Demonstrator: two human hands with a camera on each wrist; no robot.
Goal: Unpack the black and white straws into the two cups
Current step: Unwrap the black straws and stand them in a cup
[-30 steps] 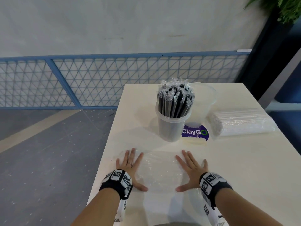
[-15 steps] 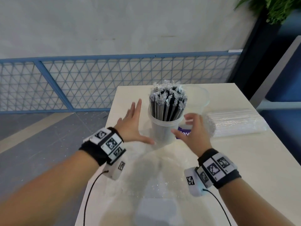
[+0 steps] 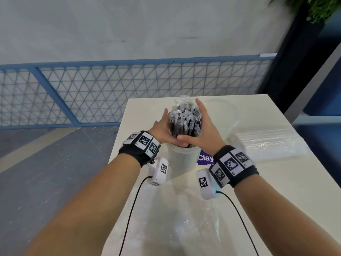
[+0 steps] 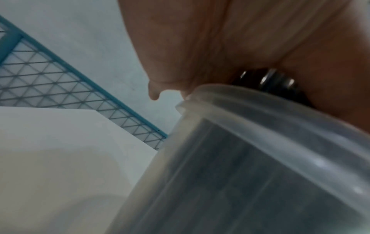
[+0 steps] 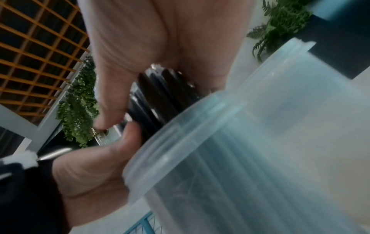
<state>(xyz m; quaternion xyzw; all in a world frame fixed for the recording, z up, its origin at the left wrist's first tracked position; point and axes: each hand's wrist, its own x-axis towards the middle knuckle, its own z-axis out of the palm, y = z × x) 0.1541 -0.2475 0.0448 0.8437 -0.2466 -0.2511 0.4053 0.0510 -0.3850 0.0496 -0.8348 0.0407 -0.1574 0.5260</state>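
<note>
A bundle of wrapped black straws [image 3: 184, 122] stands upright in a translucent cup [image 3: 181, 159] on the white table [image 3: 258, 191]. My left hand [image 3: 162, 126] and right hand [image 3: 204, 130] clasp the bundle from both sides above the cup's rim, thumbs meeting across its front. In the right wrist view my right hand's thumb [image 5: 112, 98] wraps over the black straws [image 5: 160, 98] just above the cup [image 5: 240, 158]. The left wrist view shows the cup [image 4: 260, 158] close under my palm. A second cup [image 3: 226, 115] stands behind with nothing visible in it. The pack of white straws [image 3: 267, 143] lies at the right.
A flat clear plastic wrapper [image 3: 175, 218] lies on the table in front of me. A purple ClayGo sticker [image 3: 204, 157] sits beside the cup. The table's left edge drops to a grey floor, with a blue mesh railing [image 3: 92, 93] behind.
Both hands lifted off the flat wrapper, moved forward to the cup, and now close in round the black straws from either side.
</note>
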